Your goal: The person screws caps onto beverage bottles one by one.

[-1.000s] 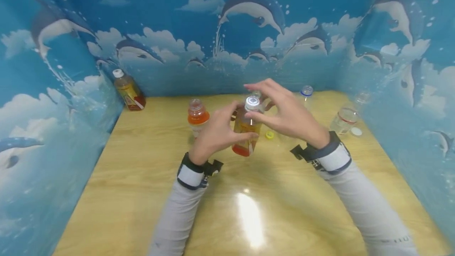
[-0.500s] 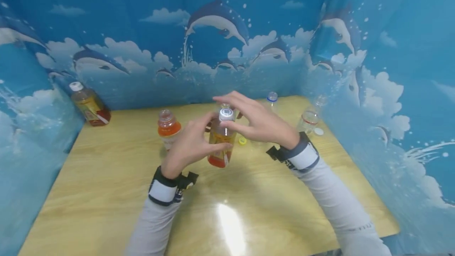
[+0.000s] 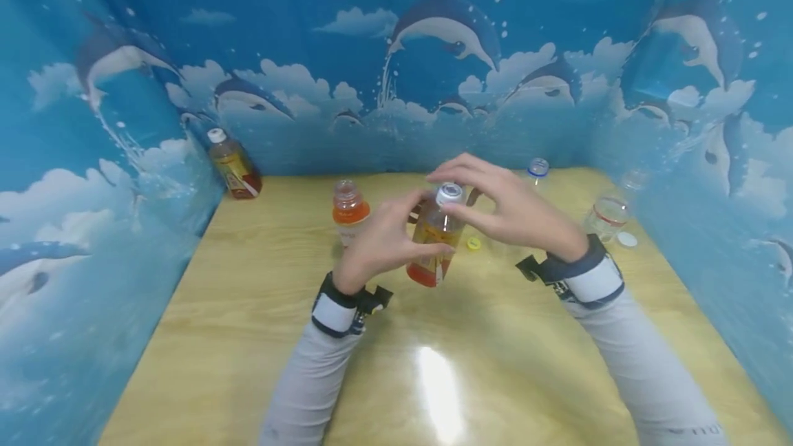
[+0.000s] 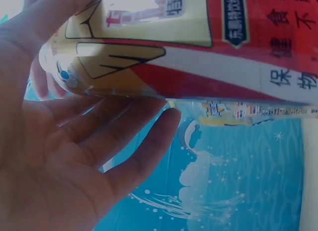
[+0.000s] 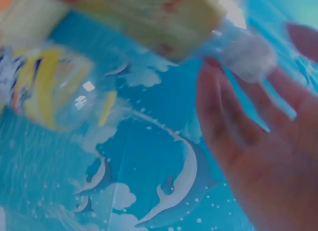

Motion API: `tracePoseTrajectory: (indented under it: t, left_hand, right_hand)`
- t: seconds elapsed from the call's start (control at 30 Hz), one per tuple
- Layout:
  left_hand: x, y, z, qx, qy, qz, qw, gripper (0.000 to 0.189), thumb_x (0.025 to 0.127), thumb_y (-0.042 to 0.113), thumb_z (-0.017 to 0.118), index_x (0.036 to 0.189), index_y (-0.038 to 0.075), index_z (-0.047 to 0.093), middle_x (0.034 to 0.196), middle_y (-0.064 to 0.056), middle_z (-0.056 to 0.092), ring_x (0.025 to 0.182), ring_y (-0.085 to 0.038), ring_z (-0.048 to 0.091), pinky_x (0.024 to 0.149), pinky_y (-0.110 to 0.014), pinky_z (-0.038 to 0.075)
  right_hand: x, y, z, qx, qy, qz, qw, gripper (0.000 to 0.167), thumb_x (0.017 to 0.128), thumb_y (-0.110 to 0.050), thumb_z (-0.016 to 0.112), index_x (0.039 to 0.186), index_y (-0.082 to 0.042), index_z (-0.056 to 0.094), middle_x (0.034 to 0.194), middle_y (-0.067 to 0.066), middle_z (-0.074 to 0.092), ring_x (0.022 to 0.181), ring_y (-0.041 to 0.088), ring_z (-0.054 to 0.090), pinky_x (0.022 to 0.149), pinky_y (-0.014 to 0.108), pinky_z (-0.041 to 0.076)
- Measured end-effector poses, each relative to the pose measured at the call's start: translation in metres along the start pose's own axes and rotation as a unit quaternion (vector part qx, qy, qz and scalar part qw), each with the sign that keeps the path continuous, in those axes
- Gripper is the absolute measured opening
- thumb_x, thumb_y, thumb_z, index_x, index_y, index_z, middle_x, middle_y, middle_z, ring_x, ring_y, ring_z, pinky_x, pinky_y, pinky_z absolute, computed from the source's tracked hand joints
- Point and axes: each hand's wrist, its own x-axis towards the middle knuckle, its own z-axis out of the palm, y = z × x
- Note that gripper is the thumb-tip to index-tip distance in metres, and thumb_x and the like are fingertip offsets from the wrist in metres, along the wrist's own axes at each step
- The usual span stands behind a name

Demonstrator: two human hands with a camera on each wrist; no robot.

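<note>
A bottle of amber drink [image 3: 427, 270] with a yellow and red label leans slightly between my hands. My left hand [image 3: 381, 243] grips its body, thumb across the front and fingers behind. The label [image 4: 198, 57] fills the upper part of the left wrist view. At the bottle's top, my right hand [image 3: 514, 208] holds the white cap [image 3: 449, 193] with thumb and fingers around it. The cap [image 5: 251, 57] is blurred in the right wrist view, and it sits on the neck. Some fingertips of both hands are hidden behind the bottle.
An uncapped orange bottle [image 3: 350, 215] stands close to my left hand. A capped amber bottle [image 3: 235, 169] is at the back left. Clear bottles with blue [image 3: 537, 168] and red rings [image 3: 610, 212] stand right. A yellow cap [image 3: 473, 244] and white cap [image 3: 628, 239] lie on the table.
The head view swings to the right and then back. Both hands keep their places on the bottle, which now leans a little more to the right at its top.
</note>
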Motion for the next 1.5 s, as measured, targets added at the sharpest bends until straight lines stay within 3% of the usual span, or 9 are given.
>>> tracePoseTrajectory:
  t: [0.1,0.57,0.73,0.87,1.03,1.17,1.33,1.43,1.5]
  left_hand:
    - [0.000,0.000,0.000,-0.011,0.000,0.004,0.9999,0.078,0.079,0.042,0.087,0.143,0.014,0.052,0.126,0.000,0.067,0.107,-0.014,0.065,0.089,-0.029,0.057]
    - [-0.001,-0.006,-0.002,-0.008,-0.033,0.034,0.9989,0.076,0.081,0.043,0.085,0.145,0.017,0.054,0.126,0.003,0.069,0.109,-0.009,0.065,0.088,-0.023,0.056]
    - [-0.002,-0.004,0.005,0.005,-0.018,0.026,0.9995,0.071,0.081,0.043,0.084,0.142,0.018,0.057,0.121,0.004,0.070,0.103,-0.007,0.065,0.082,-0.023,0.057]
    - [0.001,-0.005,0.005,0.001,-0.015,0.004,0.9999,0.071,0.082,0.045,0.083,0.143,0.019,0.055,0.122,0.002,0.070,0.103,-0.009,0.065,0.082,-0.023,0.056]
    - [0.000,-0.016,-0.006,-0.087,-0.083,0.033,0.9922,0.071,0.082,0.030,0.086,0.144,0.018,0.053,0.130,0.002,0.067,0.114,-0.010,0.063,0.096,-0.028,0.055]
    - [-0.003,-0.018,-0.013,-0.117,-0.139,0.062,0.9814,0.073,0.082,0.029,0.086,0.145,0.017,0.052,0.132,0.004,0.064,0.117,-0.008,0.060,0.099,-0.030,0.053]
    - [-0.003,-0.010,-0.013,-0.035,-0.073,0.025,0.9964,0.072,0.081,0.036,0.087,0.142,0.019,0.054,0.122,0.005,0.067,0.108,-0.007,0.061,0.087,-0.026,0.057]
    - [-0.003,-0.008,-0.012,0.013,-0.050,-0.007,0.9987,0.072,0.080,0.040,0.086,0.141,0.019,0.054,0.121,0.005,0.068,0.106,-0.006,0.063,0.084,-0.023,0.057]
    - [-0.004,-0.011,-0.012,-0.004,-0.066,-0.010,0.9977,0.070,0.081,0.038,0.087,0.140,0.019,0.055,0.123,0.005,0.067,0.109,-0.008,0.062,0.085,-0.024,0.057]
  right_hand:
    - [-0.002,0.002,-0.004,0.028,-0.004,-0.028,0.9992,0.031,0.099,-0.014,0.066,0.130,-0.017,0.068,0.123,-0.004,0.064,0.115,0.013,0.062,0.096,0.037,0.055]
    - [0.016,0.017,0.018,-0.112,0.096,-0.080,0.9858,0.027,0.096,-0.025,0.059,0.070,-0.018,0.052,0.062,-0.006,0.041,0.051,0.006,0.032,0.048,0.025,0.029]
    - [0.016,0.004,0.029,-0.190,0.131,0.036,0.9723,0.042,0.091,-0.030,0.044,0.051,-0.019,0.035,0.047,-0.006,0.025,0.044,0.011,0.020,0.040,0.027,0.016]
    - [0.017,0.003,0.025,-0.231,0.073,0.126,0.9619,0.058,0.100,-0.050,0.042,0.052,-0.018,0.042,0.048,-0.003,0.027,0.044,0.017,0.029,0.040,0.029,0.018]
    - [0.016,0.010,0.016,-0.104,-0.020,0.012,0.9943,0.034,0.099,-0.051,0.060,0.079,-0.023,0.063,0.067,-0.007,0.055,0.055,0.010,0.050,0.049,0.028,0.041]
    - [0.019,0.008,0.019,-0.023,-0.017,-0.065,0.9975,0.029,0.098,-0.030,0.061,0.069,-0.024,0.060,0.061,-0.013,0.051,0.050,0.003,0.044,0.047,0.023,0.041]
    - [0.023,-0.005,0.029,-0.182,0.056,0.052,0.9804,0.056,0.100,-0.041,0.046,0.049,-0.020,0.035,0.046,-0.008,0.027,0.042,0.011,0.025,0.040,0.025,0.019]
    - [0.022,-0.009,0.032,-0.249,0.030,0.132,0.9590,0.066,0.102,-0.057,0.039,0.050,-0.018,0.032,0.046,-0.004,0.024,0.042,0.015,0.027,0.040,0.027,0.018]
    - [0.021,-0.008,0.032,-0.240,0.015,0.117,0.9635,0.066,0.101,-0.062,0.042,0.052,-0.019,0.037,0.048,-0.004,0.027,0.042,0.015,0.031,0.040,0.028,0.021]
